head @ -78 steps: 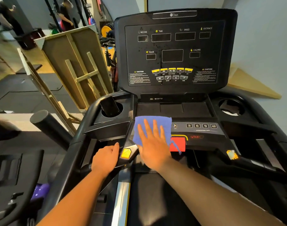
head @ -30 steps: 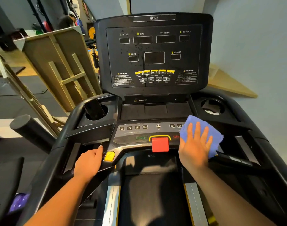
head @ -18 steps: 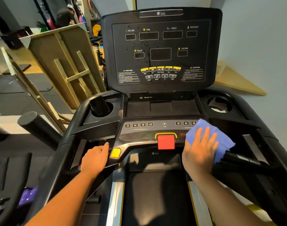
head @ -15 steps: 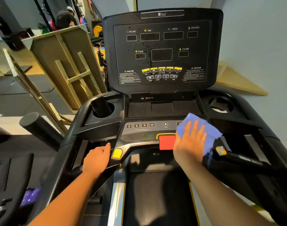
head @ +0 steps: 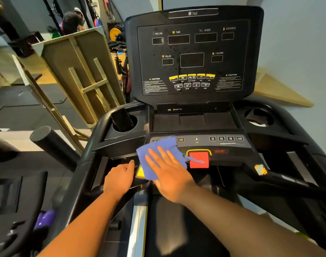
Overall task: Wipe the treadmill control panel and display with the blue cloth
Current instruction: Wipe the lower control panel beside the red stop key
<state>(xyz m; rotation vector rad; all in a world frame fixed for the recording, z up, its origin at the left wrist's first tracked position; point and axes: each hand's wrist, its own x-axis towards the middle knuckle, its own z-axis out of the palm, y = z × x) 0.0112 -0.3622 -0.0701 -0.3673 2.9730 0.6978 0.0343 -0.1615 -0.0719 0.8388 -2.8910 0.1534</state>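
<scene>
Right hand (head: 168, 173) flat on the blue cloth (head: 156, 156), left of the red stop button (head: 198, 160); left hand (head: 119, 178) grips the handlebar (head: 88, 164); display (head: 192, 58) directly above both

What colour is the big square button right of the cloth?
Red, with a yellow border above; clearest in the head view.

On the upright display (head: 193, 56) I read INCLINE, TIME, SPEED and DISTANCE above the top windows, PULSE and CALORIE beside the middle ones, and CAUTION heading two blocks of small print I cannot make out. Under its yellow keys I read PLAY/PAUSE and ENTER. On the lower control panel (head: 214, 143) I read 12 at left, 3, 6, 9, 12 at right, and STOP in red.
</scene>
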